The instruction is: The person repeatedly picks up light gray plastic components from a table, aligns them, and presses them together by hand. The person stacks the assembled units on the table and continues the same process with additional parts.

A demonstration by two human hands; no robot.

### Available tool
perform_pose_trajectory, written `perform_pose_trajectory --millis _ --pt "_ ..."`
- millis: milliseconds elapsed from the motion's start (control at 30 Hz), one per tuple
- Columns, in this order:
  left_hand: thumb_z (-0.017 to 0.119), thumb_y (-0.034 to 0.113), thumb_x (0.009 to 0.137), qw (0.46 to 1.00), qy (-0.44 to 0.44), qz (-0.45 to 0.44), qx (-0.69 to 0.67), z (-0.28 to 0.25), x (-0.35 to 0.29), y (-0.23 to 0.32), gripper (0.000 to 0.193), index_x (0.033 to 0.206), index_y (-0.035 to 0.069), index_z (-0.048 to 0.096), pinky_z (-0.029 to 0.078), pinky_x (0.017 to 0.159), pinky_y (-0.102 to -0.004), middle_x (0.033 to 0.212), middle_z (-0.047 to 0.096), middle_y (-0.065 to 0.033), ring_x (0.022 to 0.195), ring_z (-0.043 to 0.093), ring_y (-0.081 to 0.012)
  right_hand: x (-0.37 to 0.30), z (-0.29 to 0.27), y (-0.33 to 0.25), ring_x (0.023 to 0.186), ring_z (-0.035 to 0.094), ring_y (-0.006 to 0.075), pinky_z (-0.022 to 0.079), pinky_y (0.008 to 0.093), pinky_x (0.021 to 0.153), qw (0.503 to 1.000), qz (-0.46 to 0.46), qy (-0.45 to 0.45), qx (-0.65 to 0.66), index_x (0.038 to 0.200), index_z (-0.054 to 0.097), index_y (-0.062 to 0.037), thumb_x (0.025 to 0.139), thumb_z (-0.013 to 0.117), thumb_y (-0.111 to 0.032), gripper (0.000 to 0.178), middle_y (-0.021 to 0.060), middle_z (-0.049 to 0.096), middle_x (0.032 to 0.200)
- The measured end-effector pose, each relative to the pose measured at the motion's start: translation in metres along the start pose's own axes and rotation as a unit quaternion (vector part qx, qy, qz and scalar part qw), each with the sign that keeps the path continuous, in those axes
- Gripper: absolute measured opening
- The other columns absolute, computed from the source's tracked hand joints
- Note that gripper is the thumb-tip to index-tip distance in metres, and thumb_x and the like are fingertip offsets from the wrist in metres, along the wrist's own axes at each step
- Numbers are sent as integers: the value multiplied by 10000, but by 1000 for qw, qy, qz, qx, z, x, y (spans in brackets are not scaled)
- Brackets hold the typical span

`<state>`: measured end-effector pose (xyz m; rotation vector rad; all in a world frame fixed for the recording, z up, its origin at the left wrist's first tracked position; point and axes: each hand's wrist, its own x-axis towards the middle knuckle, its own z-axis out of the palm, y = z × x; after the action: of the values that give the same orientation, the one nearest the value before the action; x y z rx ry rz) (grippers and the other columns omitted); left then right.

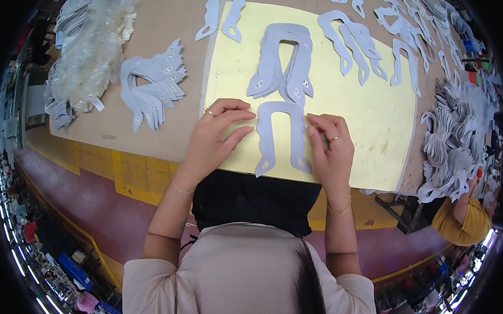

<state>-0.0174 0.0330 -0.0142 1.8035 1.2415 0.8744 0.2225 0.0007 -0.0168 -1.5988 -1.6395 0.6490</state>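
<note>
- Your left hand (218,128) and right hand (335,142), grips parted, flank the grey U-shaped piece (283,107) flat on the yellow sheet (371,117).
- Contact is hard to tell.
- Steady both edges evenly.

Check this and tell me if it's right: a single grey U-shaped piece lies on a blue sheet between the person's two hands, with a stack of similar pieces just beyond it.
Wrong on the colour: the head view shows the sheet is yellow, not blue. The grey U-shaped piece does lie between the two hands, with the stack just beyond it.
</note>
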Motion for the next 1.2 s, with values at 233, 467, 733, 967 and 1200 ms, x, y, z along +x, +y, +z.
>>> perform_pose_trajectory --millis 233,467,733,967,1200 --pt "760 28 816 999 -31 -23 -3 -1 1 6 260 1073 40 719 491 941 -329 1189 625 -98 1113 609 -244 1 -1 -2 817 637 212 512 300 683 1000 -4 12 9 1062 713 -29 903 648 10 177 99 630 978" --pt "758 33 820 999 -26 -26 -6 1 -2 3 265 1082 30 717 493 937 -335 1204 623 -105 1119 608 -249 0 0 0 788 630 202 504 296 664 1000 3 11 16 1062 714 -31 909 638 17 178 94 631 974" --pt "751 21 823 999 -23 -30 -10 1 -3 4 251 1072 28 721 494 935 -330 1196 626 -109 1110 614 -249 0 0 0 785 635 200 505 293 657 1000 3 14 22 1061 716 -32 909 637 20 179 95 632 972" --pt "748 36 835 1000 -9 -5 5 2 -3 1 244 1077 55 722 525 856 -320 1165 629 -90 1076 629 -239 0 0 0 779 634 195 504 288 653 1000 2 16 22 1057 717 -29 908 637 23 177 95 634 970" --pt "751 -1 816 1000 -3 -26 -2 5 -2 1 235 1047 31 727 487 945 -324 1154 647 -96 1095 621 -235 0 1 1 777 632 192 502 288 648 999 -8 26 31 1054 719 -30 901 642 27 180 91 636 959"
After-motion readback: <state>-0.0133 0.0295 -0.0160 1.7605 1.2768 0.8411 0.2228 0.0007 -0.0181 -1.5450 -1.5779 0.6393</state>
